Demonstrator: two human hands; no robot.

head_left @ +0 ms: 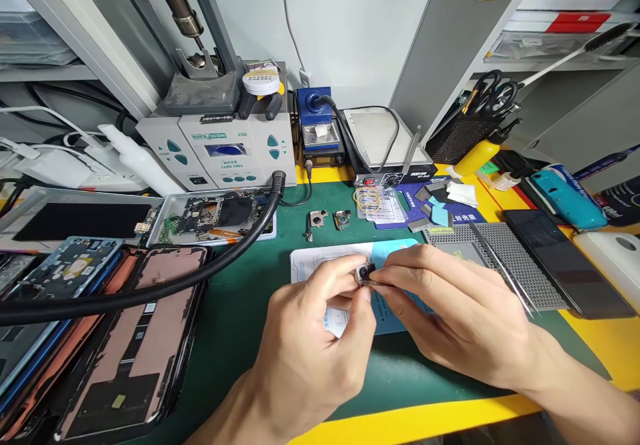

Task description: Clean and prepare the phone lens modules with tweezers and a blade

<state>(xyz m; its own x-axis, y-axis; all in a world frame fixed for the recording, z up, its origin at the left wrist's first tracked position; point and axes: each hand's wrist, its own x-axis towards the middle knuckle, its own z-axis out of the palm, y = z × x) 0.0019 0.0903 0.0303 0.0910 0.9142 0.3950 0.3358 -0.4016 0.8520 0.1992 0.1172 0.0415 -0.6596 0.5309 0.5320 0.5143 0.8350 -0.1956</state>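
Note:
Between both hands, above the green mat, is a small phone camera module (365, 272) with a dark lens and a silvery frame. My left hand (320, 338) pinches its left side between thumb and fingers. From the right, the fingertips of my right hand (450, 305) are closed on its other edge, covering part of it. Beneath the hands lies a white and blue printed card (310, 259). Two more camera modules rest on the mat beyond it: one with a flex tail (316, 220) and a rounder one (342, 219).
A black hose (220, 264) arches across the left side over phone housings (145, 338) and a tray of boards (215, 215). A hot air station (220, 151), soldering station (320, 128) and hot plate (373, 138) stand behind. Tweezers (500, 265) and a phone (565, 258) lie right.

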